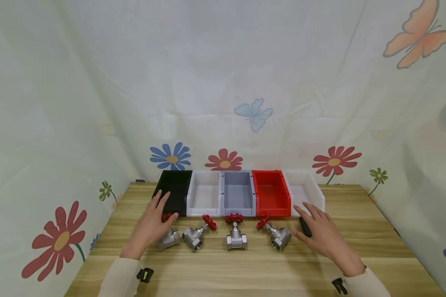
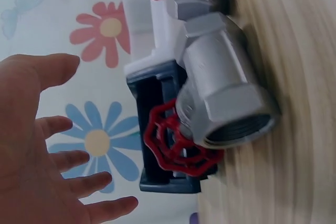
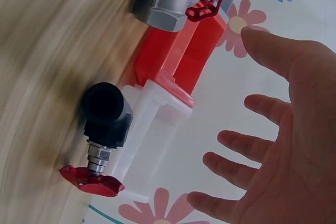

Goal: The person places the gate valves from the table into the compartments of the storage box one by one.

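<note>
"Black valve (image 1: 305, 227) on the right: where does it sit from the right hand (image 1: 321, 235)?"

"On the surface (image 1: 226, 276), below the hand, partly hidden by it in the head view. Its stem (image 3: 98, 157) runs rightward, body (image 3: 107, 125) on the left, red handle (image 3: 92, 183) on the right."

"And the hand?"

"Released: fingers apart, nothing in its grip. It is the nearer hand by far."

"What about the left hand (image 1: 151, 222)?"

"Its grip is empty too, fingers spread. It hovers over the leftmost steel valve (image 1: 171, 239), whose red wheel (image 2: 181, 142) points forward, toward the black bin (image 1: 188, 194), leaving the steel body (image 2: 219, 74) on the person's side."
</note>
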